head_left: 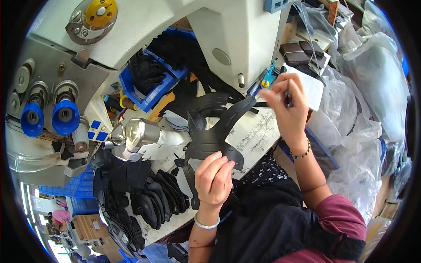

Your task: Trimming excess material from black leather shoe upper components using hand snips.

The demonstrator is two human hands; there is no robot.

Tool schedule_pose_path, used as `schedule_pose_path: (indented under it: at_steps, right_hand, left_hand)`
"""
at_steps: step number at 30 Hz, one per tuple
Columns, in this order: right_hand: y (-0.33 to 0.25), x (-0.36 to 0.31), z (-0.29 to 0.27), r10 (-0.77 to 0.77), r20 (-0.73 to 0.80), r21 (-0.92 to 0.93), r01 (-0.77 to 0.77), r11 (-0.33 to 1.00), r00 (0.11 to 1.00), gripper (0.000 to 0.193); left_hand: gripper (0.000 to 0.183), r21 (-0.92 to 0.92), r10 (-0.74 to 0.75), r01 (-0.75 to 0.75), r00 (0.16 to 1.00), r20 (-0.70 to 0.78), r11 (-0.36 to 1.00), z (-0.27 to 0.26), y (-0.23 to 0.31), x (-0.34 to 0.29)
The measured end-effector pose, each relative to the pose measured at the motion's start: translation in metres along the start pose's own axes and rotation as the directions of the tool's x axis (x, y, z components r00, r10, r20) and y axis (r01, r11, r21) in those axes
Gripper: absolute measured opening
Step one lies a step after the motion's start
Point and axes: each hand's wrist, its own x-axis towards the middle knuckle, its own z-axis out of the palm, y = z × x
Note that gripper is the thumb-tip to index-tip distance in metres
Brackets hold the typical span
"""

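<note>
My left hand point(213, 179) pinches the near edge of a flat black cut piece point(215, 142), thin and leather-like, with branching arms and a stitched line. The piece lies over the white work table point(254, 131). Above the table's right side, my right hand point(290, 103) is raised with its fingers curled. Something small and dark shows within its fingers, too little of it to name. Just beyond that hand lie teal-and-yellow thread snips point(266, 80). More black pieces point(206, 103) sit behind the one in my left hand.
A large white sewing machine point(232, 39) arches over the far side, its blue-rimmed cups point(66, 116) at left. Black pieces point(162, 197) are stacked at the near left. A blue bin point(153, 94) holds dark parts. Clear plastic bags point(368, 65) pile up at right.
</note>
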Motion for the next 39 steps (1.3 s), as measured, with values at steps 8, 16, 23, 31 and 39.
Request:
schedule_pose_path:
  at_steps: [8, 16, 23, 31, 39]
  right_hand:
    - [-0.022, -0.019, 0.012, -0.127, 0.467, 0.120, 0.080, 0.990, 0.875, 0.028]
    - [0.001, -0.019, 0.007, 0.214, 0.052, 0.444, -0.215, 0.870, 0.975, 0.014]
    - [-0.012, -0.009, -0.001, 0.019, 0.367, 0.171, -0.088, 0.981, 0.930, 0.025]
    - [0.003, -0.010, 0.007, -0.056, 0.095, -0.053, 0.061, 0.997, 0.994, 0.013]
    - [0.017, -0.013, -0.007, 0.325, 0.278, 0.401, -0.417, 0.816, 0.904, 0.015]
  left_hand:
    - [0.023, 0.000, 0.152, -0.153, 0.983, 0.103, 0.988, -0.005, -0.007, 0.002]
    - [0.028, -0.019, 0.125, -0.124, 0.990, 0.067, 0.992, -0.006, -0.008, 0.002]
    - [0.027, -0.028, 0.139, -0.137, 0.986, 0.089, 0.990, -0.007, -0.007, 0.004]
    - [0.027, -0.009, 0.142, -0.141, 0.986, 0.087, 0.990, -0.007, -0.006, 0.002]
    - [0.027, 0.008, 0.074, -0.075, 0.995, 0.071, 0.997, -0.009, -0.009, -0.001]
